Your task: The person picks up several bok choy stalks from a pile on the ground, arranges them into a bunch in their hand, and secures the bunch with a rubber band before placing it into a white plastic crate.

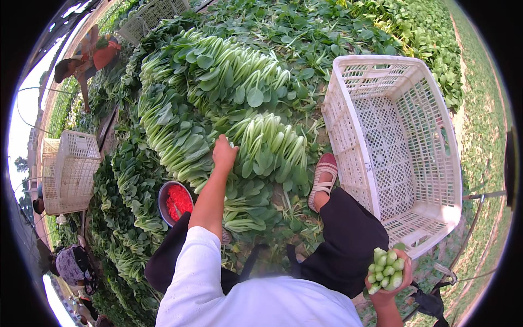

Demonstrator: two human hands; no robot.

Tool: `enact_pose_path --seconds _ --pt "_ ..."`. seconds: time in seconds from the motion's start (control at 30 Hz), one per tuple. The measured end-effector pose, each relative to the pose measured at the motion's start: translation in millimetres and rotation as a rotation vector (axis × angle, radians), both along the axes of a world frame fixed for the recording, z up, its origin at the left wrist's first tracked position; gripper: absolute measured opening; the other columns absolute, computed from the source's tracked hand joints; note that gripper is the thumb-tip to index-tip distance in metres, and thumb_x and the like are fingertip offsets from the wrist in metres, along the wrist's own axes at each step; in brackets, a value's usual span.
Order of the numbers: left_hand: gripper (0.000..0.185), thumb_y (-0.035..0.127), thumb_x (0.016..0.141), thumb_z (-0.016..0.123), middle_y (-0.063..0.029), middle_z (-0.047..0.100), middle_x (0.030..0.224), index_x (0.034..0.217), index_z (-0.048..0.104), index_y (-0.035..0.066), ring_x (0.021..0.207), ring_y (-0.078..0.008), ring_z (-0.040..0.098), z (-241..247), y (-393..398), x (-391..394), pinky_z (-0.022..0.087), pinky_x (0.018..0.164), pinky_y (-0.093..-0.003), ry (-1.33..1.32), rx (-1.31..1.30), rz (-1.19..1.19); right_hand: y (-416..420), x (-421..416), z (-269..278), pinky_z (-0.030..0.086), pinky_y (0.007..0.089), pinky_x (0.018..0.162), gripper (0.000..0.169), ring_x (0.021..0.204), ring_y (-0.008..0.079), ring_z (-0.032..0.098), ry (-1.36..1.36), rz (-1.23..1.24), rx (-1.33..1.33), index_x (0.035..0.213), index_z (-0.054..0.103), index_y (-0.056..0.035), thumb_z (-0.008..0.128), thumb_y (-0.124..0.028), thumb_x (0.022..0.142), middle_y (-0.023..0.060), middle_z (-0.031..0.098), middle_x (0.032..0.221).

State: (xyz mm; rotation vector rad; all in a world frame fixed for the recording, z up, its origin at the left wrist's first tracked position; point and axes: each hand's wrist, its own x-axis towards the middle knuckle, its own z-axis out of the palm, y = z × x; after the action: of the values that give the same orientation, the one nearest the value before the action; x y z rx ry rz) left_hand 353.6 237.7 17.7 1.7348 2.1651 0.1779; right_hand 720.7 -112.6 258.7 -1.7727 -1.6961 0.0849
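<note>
Rows of cut leafy greens with pale stalks, like bok choy [269,139], lie on the ground before me. My left hand [224,153] reaches down among them, its fingers curled at a leafy green [232,144] whose pale end shows by the thumb. Most of those fingertips are hidden. Off to the right, my right hand [396,274] is wrapped around a bunch of greens [384,269], cut stalk ends facing up. Below my left forearm stands a metal bowl [162,204] holding red strips or ties [178,201].
A white plastic crate [359,139] stands beside my right foot [324,180]. More crates [77,171] stand at the left, another crate [153,18] at the top. A bending person [88,57] is at upper left; a person in a patterned hat [71,265] is lower left.
</note>
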Motion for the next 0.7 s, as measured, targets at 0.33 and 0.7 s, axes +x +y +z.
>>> enact_pose_path --seconds 0.33,0.7 --pt "0.025 0.014 0.081 0.061 -0.0099 0.062 0.094 0.106 0.059 0.007 0.096 -0.0211 0.059 32.9 -28.7 -44.0 0.046 0.084 -0.033 -0.828 0.015 -0.05 -0.4 -1.7 -4.4 0.045 0.0438 0.083 0.091 0.097 0.0327 0.054 0.04 -0.013 0.015 0.137 0.019 -0.0041 0.077 -0.029 0.071 0.0231 0.05 0.112" --pt "0.034 0.02 0.072 0.068 -0.0137 0.066 0.092 0.1 0.063 0.002 0.085 -0.0283 0.064 56.3 47.0 3.8 0.048 0.077 -0.0374 -0.333 0.141 -0.245 -2.7 -2.3 -8.9 0.047 0.0423 0.082 0.088 0.096 0.0312 0.055 0.012 -0.031 0.038 0.137 0.02 -0.0051 0.075 -0.031 0.073 0.0229 0.049 0.113"
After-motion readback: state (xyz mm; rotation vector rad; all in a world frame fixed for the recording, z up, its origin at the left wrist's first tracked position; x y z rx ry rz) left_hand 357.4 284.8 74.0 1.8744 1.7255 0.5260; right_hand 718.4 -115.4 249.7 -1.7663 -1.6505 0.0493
